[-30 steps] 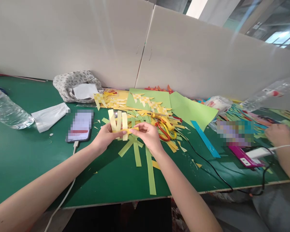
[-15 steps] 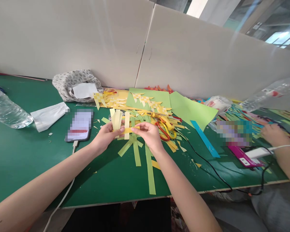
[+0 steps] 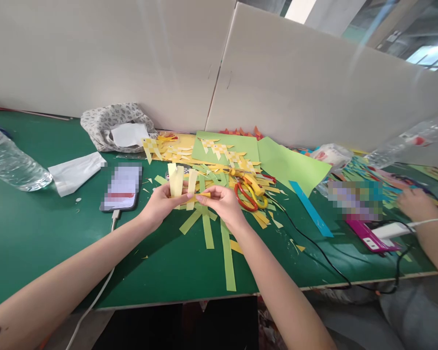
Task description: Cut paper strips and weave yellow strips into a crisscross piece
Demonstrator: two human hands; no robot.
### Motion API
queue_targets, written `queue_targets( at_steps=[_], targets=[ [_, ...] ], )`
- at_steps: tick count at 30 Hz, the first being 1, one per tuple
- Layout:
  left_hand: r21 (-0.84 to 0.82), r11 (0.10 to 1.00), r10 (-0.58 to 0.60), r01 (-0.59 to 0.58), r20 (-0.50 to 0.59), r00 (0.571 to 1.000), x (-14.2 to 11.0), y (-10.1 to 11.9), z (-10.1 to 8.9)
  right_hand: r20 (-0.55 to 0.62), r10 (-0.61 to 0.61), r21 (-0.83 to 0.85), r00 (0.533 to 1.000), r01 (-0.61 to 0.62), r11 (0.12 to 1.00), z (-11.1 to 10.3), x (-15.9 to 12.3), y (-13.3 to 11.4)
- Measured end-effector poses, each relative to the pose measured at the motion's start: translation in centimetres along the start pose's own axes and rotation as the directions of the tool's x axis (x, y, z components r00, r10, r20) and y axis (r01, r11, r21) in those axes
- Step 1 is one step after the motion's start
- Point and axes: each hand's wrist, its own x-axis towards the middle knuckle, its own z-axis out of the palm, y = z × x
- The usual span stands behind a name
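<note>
Several pale yellow paper strips stand upright in my left hand, its thumb and fingers closed on them. An orange-yellow paper strip crosses their lower part sideways. My right hand pinches that orange-yellow strip between thumb and fingers, close beside the left thumb. Beneath and beyond both hands lie loose green paper strips and yellow scraps. To the right of my right hand rest scissors with red handles and a yellow-handled tool.
Woven yellow paper pieces lie on green paper sheets at the back. At left are a phone on a cable and a water bottle. A blue strip, a magenta power strip and another person's hand are at right.
Among the pale strips, the right-hand one has tilted and sits closer to the others. The orange-yellow strip has turned slightly between my fingers. Both hands stay nearly in place.
</note>
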Motion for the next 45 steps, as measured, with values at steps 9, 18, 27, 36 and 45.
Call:
queue_targets(
  at_steps=[9,18,27,36,45],
  targets=[
    [-0.136,0.99,0.009,-0.027,-0.135,0.991,0.2,0.2,-0.2,0.111,0.012,-0.15,0.994,0.004,0.989,0.3,-0.4,-0.5],
    [-0.017,0.998,0.064,-0.065,-0.066,0.996,-0.3,0.1,0.1,0.192,-0.057,-0.296,0.98,0.113,0.949,0.6,-0.5,0.0],
    [-0.247,0.968,-0.043,0.038,-0.012,0.999,0.7,0.7,-0.6,-0.106,0.001,0.012,0.994,0.0,1.0,-0.6,-0.2,-0.7],
    [-0.022,0.999,0.022,-0.023,-0.028,0.999,0.4,0.7,-0.8,-0.031,-0.012,-0.013,0.999,0.011,1.0,-0.4,0.1,-0.2],
    [0.013,0.998,0.058,-0.057,-0.085,0.995,0.5,0.8,-0.9,-0.009,-0.007,-0.039,1.0,0.007,0.999,-0.4,0.1,0.0]
  ],
)
